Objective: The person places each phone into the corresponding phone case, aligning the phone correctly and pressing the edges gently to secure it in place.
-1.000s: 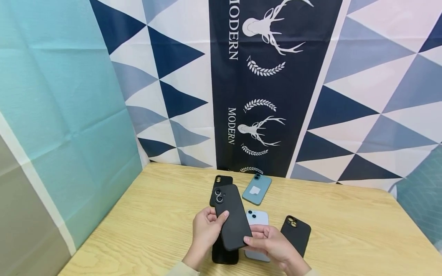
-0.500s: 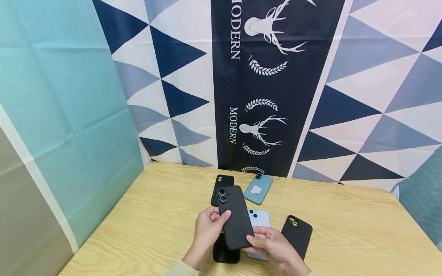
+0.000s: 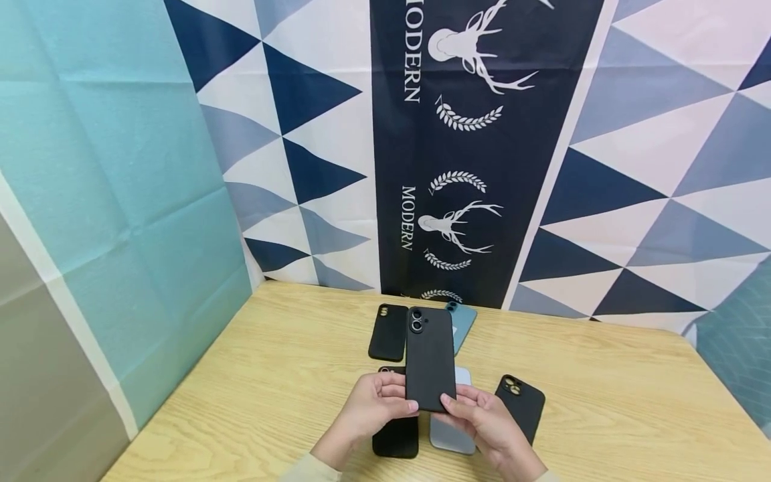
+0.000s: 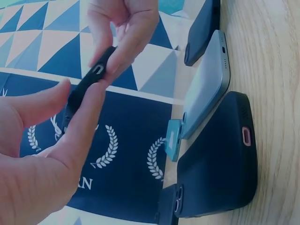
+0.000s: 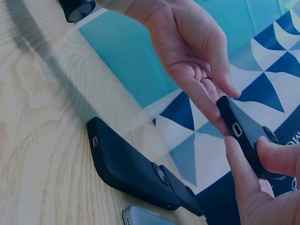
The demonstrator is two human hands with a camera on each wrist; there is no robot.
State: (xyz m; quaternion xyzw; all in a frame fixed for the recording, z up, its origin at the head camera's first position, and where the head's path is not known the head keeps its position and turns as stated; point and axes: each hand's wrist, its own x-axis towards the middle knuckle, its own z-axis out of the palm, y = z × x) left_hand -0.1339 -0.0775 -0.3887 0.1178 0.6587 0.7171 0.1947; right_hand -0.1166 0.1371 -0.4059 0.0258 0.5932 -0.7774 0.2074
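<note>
Both hands hold a phone in a black case (image 3: 430, 361) above the table, its back with two ringed lenses facing up. At its lower left edge my left hand (image 3: 376, 408) pinches it between thumb and fingers. My right hand (image 3: 484, 418) grips the lower right corner, thumb on the back. In the left wrist view, the end of the held phone (image 4: 91, 82) shows a port opening. Under the hands lie a black-cased phone (image 3: 395, 438) on the left and a pale blue phone (image 3: 453, 436), partly covered.
A black phone case (image 3: 388, 335) lies farther back on the wooden table (image 3: 265, 375). Beside it a teal phone (image 3: 465, 321) is partly hidden behind the held one. Another black case (image 3: 524, 408) with a camera cutout lies right. Patterned cloth (image 3: 313, 154) hangs behind.
The held phone has moved up and to the right and turned from slanted to nearly straight. My left hand has shifted its grip from the phone's left side down to the lower left edge.
</note>
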